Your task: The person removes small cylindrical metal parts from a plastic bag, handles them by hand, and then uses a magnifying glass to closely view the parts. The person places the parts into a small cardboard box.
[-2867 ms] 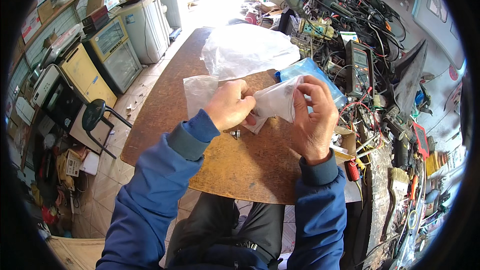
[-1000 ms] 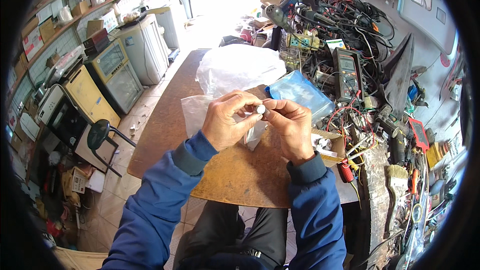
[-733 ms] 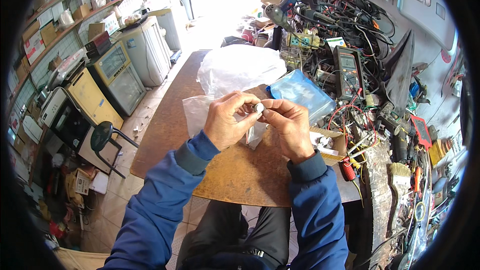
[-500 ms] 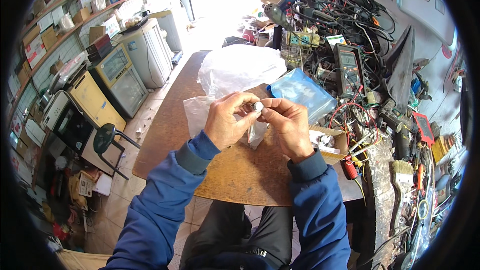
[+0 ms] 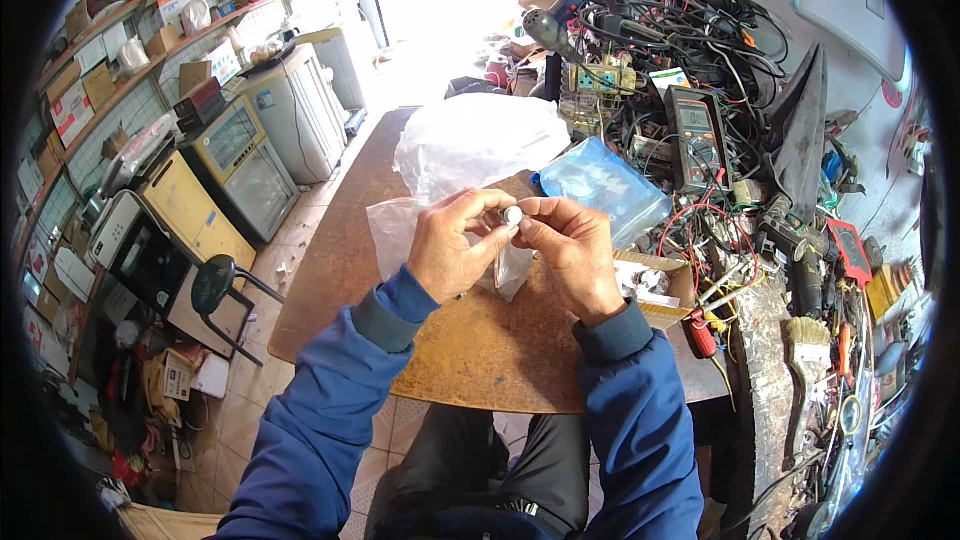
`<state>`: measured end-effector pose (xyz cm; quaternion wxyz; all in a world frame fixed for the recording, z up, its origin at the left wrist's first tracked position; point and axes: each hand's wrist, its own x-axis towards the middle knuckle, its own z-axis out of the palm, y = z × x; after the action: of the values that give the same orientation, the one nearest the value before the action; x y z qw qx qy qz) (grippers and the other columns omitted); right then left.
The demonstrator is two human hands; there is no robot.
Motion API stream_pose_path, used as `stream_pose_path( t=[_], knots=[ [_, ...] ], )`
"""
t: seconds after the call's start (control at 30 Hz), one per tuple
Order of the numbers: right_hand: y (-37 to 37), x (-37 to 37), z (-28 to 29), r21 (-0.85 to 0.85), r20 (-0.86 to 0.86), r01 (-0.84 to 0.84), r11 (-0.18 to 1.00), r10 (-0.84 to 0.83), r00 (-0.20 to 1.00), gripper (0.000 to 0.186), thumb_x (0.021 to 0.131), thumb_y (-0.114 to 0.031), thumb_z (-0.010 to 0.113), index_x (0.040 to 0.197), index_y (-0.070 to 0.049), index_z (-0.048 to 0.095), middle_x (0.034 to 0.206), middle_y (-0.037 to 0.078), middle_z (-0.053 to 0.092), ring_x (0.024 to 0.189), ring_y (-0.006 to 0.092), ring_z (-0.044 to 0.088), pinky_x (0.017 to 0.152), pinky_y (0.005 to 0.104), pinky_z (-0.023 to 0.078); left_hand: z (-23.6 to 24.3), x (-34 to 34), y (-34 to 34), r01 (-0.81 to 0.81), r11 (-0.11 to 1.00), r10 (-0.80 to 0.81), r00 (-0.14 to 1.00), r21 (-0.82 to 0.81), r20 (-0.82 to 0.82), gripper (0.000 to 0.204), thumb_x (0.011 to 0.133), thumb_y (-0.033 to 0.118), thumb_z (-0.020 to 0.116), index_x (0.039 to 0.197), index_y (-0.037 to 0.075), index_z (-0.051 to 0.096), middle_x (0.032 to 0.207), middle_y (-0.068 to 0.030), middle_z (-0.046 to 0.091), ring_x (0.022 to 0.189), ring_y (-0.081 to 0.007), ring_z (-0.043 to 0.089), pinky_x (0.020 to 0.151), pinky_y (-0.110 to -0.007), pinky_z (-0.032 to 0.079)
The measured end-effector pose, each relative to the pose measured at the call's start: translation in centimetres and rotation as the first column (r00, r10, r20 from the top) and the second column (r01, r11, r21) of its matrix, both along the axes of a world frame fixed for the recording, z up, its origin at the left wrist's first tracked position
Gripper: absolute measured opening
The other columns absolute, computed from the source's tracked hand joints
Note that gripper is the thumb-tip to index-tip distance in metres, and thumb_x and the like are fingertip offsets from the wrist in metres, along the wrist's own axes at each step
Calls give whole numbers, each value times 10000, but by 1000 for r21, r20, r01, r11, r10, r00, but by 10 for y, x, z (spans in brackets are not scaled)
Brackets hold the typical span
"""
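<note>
My left hand (image 5: 455, 245) and my right hand (image 5: 568, 250) meet above the wooden table (image 5: 330, 280), fingertips closed on a small round metal part (image 5: 513, 215) with a pale face. Both thumbs and forefingers touch it. Under them lie clear plastic bags (image 5: 390, 230), partly hidden by my hands. A large crumpled translucent bag (image 5: 480, 135) is at the back of the table, and a blue plastic bag (image 5: 610, 190) lies to its right. An open cardboard box (image 5: 660, 310) with small parts sits by my right wrist.
Tangled cables (image 5: 680, 30), a multimeter (image 5: 700, 140), a red screwdriver (image 5: 702, 338) and a brush (image 5: 808, 350) crowd the right-side bench. A green stool (image 5: 225, 300), cabinets (image 5: 188, 202) and shelves of boxes (image 5: 160, 40) line the left.
Since 2.9 seconds ago my hands have left the plastic bag they held and come together on the small round part. In the last second they have shifted only slightly.
</note>
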<state>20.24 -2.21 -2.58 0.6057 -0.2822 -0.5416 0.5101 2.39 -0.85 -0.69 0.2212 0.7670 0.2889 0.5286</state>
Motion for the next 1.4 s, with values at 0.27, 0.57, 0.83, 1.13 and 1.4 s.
stream_pose_path(
  t=[0.27,0.57,0.83,1.13,1.4],
  knots=[
    [-1,-2,2,-7,-2,5,1000,-5,1000,179,957,-4,658,1123,45,706,992,80,736,839,125,668,791,273,557,2,-1,1,-3,1000,3,1000,5,-29,290,855,-46,743,1137,1,696,1083,-125,725,900,-182,740,710,-284,621],
    [-3,-3,4,-33,11,29,999,-28,1000,176,962,-13,662,1126,47,686,983,92,732,846,130,674,792,278,561,7,-2,-1,-4,1000,3,996,-17,-92,324,891,-29,705,1211,20,694,1158,-133,708,985,-206,722,784,-307,617],
    [-4,-4,6,-55,62,49,997,-46,997,157,973,-38,660,1102,49,683,959,95,740,834,135,701,774,277,576,4,-2,2,12,999,-5,991,49,-132,331,925,-23,664,1251,31,683,1182,-140,700,1021,-221,701,840,-320,587],
    [-4,-4,6,-67,109,46,997,-38,993,155,985,-54,653,1095,49,687,927,94,740,807,133,704,748,271,582,1,-5,4,-12,997,24,985,72,-170,358,933,1,675,1284,70,682,1146,-89,709,960,-141,675,769,-271,568],
    [-5,-6,5,-66,56,55,996,-52,997,191,992,-66,648,1135,56,686,951,95,736,823,129,692,763,273,580,1,0,1,-6,999,3,999,-50,-42,286,889,-22,720,1170,21,686,1095,-130,728,912,-178,736,730,-296,617]
  ],
)
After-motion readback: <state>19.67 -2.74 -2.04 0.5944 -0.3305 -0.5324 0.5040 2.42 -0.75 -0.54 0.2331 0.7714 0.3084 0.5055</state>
